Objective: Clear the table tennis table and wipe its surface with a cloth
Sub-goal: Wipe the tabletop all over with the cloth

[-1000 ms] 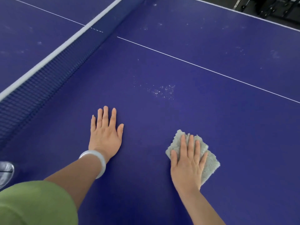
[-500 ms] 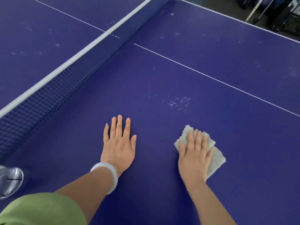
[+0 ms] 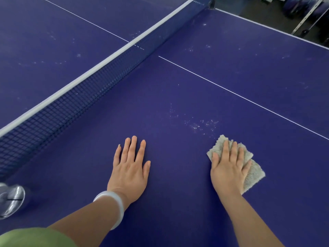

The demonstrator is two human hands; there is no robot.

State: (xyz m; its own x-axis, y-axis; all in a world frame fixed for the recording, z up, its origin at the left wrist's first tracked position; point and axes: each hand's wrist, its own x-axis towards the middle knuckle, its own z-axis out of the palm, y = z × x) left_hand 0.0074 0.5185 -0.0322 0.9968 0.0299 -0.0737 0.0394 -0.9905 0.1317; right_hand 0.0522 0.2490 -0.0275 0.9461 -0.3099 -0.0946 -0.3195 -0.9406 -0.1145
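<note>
While the left hand (image 3: 130, 168) lies flat with straight fingers on the purple tabletop (image 3: 178, 202), the right hand (image 3: 228, 170) presses a grey cloth (image 3: 254, 173) down, fingers extended. White specks (image 3: 199, 123) lie just beyond the cloth.

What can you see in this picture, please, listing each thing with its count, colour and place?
table tennis table: one, purple-blue, fills most of the view
net: one, dark blue mesh with a white top band, crossing the upper left
centre line: one, white, running right from the net
specks: one patch, whitish, just beyond the cloth
cloth: one, grey-beige, on the table at lower right
metal object: one, shiny silver, left edge; what it is I cannot tell
bracelet: one, white, left wrist
sleeve: one, green, bottom left
left hand: flat on the table
right hand: flat, pressing the cloth
</note>
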